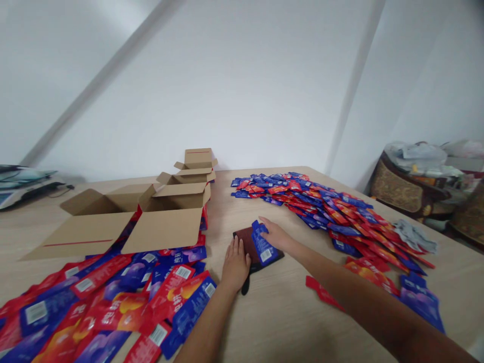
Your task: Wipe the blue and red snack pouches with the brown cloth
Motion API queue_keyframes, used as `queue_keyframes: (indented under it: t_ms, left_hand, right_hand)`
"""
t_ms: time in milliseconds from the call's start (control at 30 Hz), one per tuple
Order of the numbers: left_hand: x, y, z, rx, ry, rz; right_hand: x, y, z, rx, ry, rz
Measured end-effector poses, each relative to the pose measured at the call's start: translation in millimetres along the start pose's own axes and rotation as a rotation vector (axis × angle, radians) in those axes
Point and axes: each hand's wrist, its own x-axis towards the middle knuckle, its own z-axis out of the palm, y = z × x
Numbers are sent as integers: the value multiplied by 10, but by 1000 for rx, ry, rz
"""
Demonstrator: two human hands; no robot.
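A blue pouch [263, 245] with a white barcode label lies over a dark brown flat pad [247, 243] at the middle of the table. My right hand [275, 235] has its fingers closed on the pouch's upper right edge. Flat across the left edge of the pad rests my left hand [236, 263], fingers stretched out, holding nothing. From under it pokes the rounded end of a black object [245, 286], whose kind I cannot make out.
Red and blue pouches [124, 307] pile up at front left; a long heap of pouches [325, 206] runs down the right. Open cardboard boxes [166, 229] stand left of centre. A grey cloth [414, 235] lies on the right, near a cluttered patterned chair [397, 186].
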Motion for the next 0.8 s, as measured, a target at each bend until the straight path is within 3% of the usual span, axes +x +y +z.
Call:
queue_keyframes:
  t_ms: [67, 200, 300, 500, 700, 800]
  left_hand:
    - [-2, -6, 13, 0, -1, 0]
    - [-3, -11, 37, 9, -10, -5]
    - [-1, 2, 31, 27, -31, 2]
    - [0, 9, 21, 35, -29, -3]
    - [2, -22, 48, 9, -10, 10]
    - [5, -22, 34, 1, -14, 4]
  right_hand:
    - [5, 34, 169, -27, 43, -1]
    - [-120, 46, 661, -196, -39, -107]
    - [-58, 33, 836, -259, -13, -175]
    - [224, 27, 699, -260, -53, -208]
    - [-338, 29, 580, -271, -217, -323]
    - [-591, -8, 496, -340, -259, -305]
